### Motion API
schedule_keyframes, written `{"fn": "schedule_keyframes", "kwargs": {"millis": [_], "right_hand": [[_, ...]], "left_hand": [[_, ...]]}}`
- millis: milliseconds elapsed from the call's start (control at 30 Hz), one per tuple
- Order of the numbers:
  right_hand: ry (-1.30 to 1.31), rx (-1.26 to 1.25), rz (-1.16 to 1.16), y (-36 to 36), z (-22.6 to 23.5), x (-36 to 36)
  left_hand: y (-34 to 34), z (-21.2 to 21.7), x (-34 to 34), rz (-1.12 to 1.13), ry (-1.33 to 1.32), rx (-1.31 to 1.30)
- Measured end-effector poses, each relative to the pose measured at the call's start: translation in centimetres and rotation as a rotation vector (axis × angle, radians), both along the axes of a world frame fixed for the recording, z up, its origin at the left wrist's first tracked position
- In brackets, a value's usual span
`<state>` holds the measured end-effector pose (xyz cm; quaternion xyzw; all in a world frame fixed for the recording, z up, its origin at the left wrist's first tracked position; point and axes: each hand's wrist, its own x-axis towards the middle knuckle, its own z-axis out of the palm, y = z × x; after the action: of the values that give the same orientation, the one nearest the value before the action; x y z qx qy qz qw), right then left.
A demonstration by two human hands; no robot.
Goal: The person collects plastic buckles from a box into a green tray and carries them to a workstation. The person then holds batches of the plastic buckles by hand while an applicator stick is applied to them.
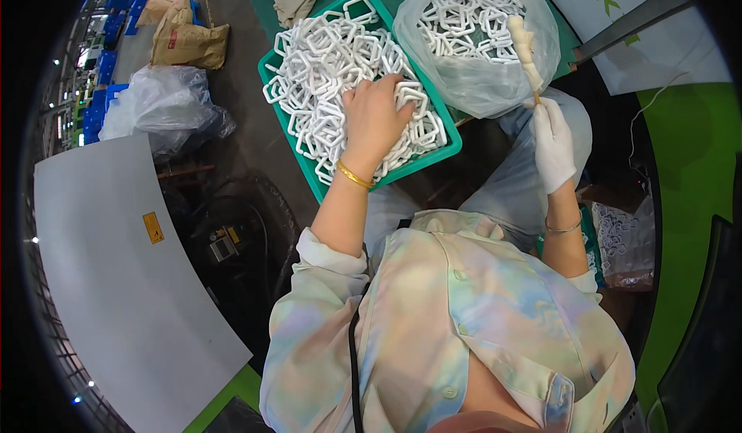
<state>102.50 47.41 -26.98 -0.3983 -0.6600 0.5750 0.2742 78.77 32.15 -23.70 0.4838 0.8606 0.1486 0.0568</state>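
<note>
A green plastic crate (454,149) is heaped with white angular open plastic loops (317,62). My bare left hand (374,118) rests on the heap, its fingers apart and touching the loops, with a gold bangle at the wrist. In my white-gloved right hand (553,143), a thin wooden stick is gripped upright, with a pale, lumpy mass (523,50) around its upper part; what that mass is I cannot make out. Behind the stick sits a clear plastic bag (475,97), open at the top, with more white loops inside.
A crumpled beige cloth (296,0) lies beyond the crate. To the left are a brown paper sack (189,43) and a bundled clear plastic bag (166,105). A grey panel (131,278) stands at the left. More small white pieces (617,236) lie low at the right.
</note>
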Motion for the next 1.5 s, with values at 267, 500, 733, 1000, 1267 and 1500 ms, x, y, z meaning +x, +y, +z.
{"fn": "schedule_keyframes", "kwargs": {"millis": [267, 500, 733, 1000, 1267, 1500], "right_hand": [[-0.012, 0.049, 0.107, -1.6, 0.3, -1.5], [0.031, 0.011, 0.289, -5.1, 4.9, -7.5], [-0.025, -0.045, 0.358, -4.9, 4.6, -11.3], [0.138, -0.17, 0.322, -5.0, 3.7, -12.5], [-0.054, 0.277, 0.339, -5.8, 4.9, -8.4], [-0.19, 0.266, 0.263, -5.3, 4.7, -6.5]], "left_hand": [[-0.7, -0.5, -0.5, 0.006, 0.103, 0.221], [-1.2, 1.6, -0.3, 0.145, -0.064, 0.388], [-0.4, 3.8, 2.6, 0.182, -0.591, 0.549], [-1.3, 3.6, 1.9, 0.242, -1.26, 0.68], [-1.5, 2.4, 1.0, 0.305, -0.799, 0.562], [-0.4, 1.9, 2.5, 0.252, -0.627, 0.553]]}}
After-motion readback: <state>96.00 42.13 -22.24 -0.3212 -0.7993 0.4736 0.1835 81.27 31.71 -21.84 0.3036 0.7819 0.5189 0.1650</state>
